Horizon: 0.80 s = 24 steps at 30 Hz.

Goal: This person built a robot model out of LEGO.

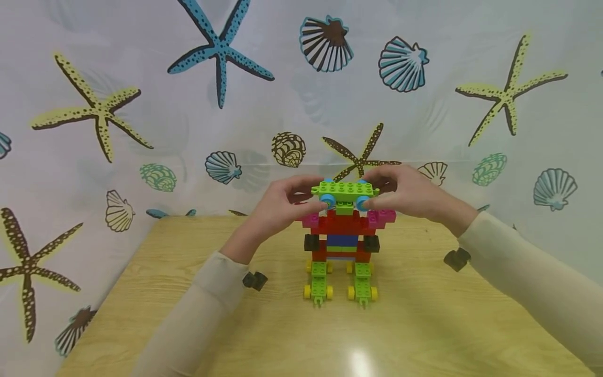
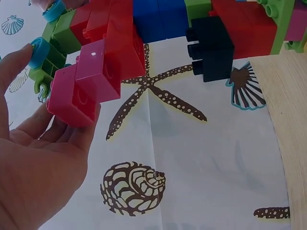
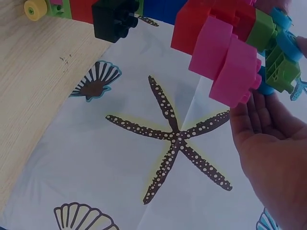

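Centre of head view: green wheeled plate point(image 1: 345, 192) sits atop the block figure point(image 1: 342, 243), long axis left-right. Left hand point(image 1: 282, 206) and right hand point(image 1: 409, 195) pinch its two ends, fingers curled on the blue wheels, equally near. Pink blocks point(image 1: 382, 217) just below; wooden table point(image 1: 424, 314) underneath.

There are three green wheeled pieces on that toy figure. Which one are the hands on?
The top one, with blue wheels, gripped at both ends by the left hand and right hand. The other two have yellow wheels and stand untouched on the table.
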### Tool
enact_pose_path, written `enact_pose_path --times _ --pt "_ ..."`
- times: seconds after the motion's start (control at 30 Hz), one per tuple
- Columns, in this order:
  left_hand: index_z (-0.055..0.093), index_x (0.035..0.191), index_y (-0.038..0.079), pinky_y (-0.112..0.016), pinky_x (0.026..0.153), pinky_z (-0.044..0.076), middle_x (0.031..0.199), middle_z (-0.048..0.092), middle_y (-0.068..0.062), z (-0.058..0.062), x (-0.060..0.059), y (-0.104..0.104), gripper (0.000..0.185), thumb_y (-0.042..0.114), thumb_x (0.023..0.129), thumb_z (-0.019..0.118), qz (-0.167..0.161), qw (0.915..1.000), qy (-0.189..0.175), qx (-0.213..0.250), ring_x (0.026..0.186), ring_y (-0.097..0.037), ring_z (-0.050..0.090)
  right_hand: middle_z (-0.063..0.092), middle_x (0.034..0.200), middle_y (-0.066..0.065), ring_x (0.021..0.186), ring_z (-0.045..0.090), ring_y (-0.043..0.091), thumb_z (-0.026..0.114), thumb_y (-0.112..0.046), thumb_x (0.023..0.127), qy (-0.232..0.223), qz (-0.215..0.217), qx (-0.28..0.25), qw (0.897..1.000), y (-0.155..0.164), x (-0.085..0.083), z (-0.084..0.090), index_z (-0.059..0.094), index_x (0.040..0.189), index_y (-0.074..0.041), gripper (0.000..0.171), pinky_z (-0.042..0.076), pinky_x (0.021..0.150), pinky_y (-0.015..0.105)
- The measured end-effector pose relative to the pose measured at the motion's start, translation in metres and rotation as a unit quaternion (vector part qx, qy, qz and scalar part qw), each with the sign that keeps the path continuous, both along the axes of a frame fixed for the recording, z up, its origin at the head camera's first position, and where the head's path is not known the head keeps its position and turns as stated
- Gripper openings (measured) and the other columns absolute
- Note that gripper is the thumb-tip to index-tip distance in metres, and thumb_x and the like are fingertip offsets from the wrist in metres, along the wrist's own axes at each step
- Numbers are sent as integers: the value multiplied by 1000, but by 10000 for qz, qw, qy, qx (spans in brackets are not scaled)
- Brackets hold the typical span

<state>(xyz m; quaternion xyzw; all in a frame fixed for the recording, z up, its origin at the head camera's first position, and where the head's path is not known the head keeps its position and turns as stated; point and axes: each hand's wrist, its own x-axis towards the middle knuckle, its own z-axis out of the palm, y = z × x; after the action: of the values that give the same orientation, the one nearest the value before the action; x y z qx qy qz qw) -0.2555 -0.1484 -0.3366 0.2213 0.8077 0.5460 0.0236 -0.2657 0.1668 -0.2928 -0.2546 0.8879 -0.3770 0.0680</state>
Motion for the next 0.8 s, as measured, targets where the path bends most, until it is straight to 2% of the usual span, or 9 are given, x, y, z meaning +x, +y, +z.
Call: enact_pose_path --times 0.37,0.8 --pt "68 151 20 -50 118 60 149 71 -3 0 3 1 55 29 99 86 -67 10000 -11 -23 142 -37 68 74 133 9 117 71 27 84 -28 96 23 142 -80 9999 2 -2 -4 70 144 -14 52 62 104 36" --pt "68 150 20 -47 114 63 148 72 -5 -1 6 0 56 25 98 88 -75 10000 -23 -32 132 -30 73 73 134 9 125 72 29 86 -25 94 -17 191 -81 9998 2 0 -4 70 144 -12 53 62 113 48"
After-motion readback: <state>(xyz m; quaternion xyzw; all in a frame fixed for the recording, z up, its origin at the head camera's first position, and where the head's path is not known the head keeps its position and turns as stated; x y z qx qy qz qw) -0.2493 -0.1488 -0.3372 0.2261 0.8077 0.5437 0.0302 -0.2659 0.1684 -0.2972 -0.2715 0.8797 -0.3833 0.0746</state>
